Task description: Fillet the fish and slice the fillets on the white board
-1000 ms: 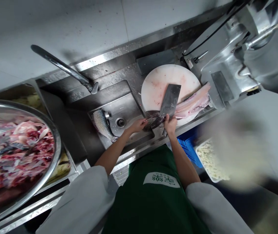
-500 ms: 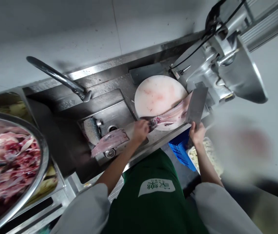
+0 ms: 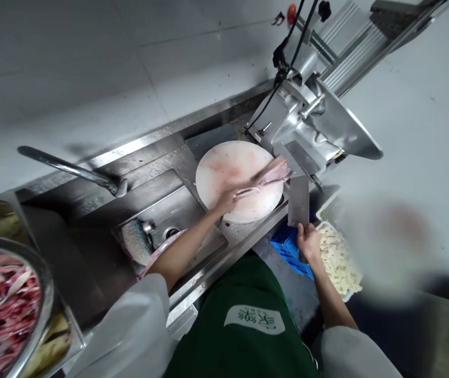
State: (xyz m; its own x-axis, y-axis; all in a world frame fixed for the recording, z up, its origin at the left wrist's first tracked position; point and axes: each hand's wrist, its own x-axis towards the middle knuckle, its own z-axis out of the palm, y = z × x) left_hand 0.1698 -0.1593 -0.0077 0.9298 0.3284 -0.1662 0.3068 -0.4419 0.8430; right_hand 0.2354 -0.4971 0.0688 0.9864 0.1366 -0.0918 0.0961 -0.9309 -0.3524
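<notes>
On the round white cutting board [image 3: 224,163] lies a long, pale pink piece of fish [image 3: 273,170], its far end toward the board's right edge. My left hand [image 3: 226,202] is closed around the near end of this piece, and the fingers hide what they cover. In my right hand [image 3: 309,242] is the handle of a cleaver [image 3: 299,197]. Its broad blade points away from me, just off the right side of the board and apart from the fish. To the left, a scaly fish piece [image 3: 136,241] rests in the sink [image 3: 187,210].
Behind the sink stands a faucet [image 3: 70,170]. A metal slicing machine [image 3: 306,115] with a black cable is at the right. A metal bowl [image 3: 47,294] of red fish scraps is at the left. Below the counter are a blue crate [image 3: 289,252] and a tub of pale pieces [image 3: 338,257].
My left hand has moved the fish away from me across the board, and the fish looks shorter and bunched. The cleaver has come off the fish and dropped lower. The camera view has shifted.
</notes>
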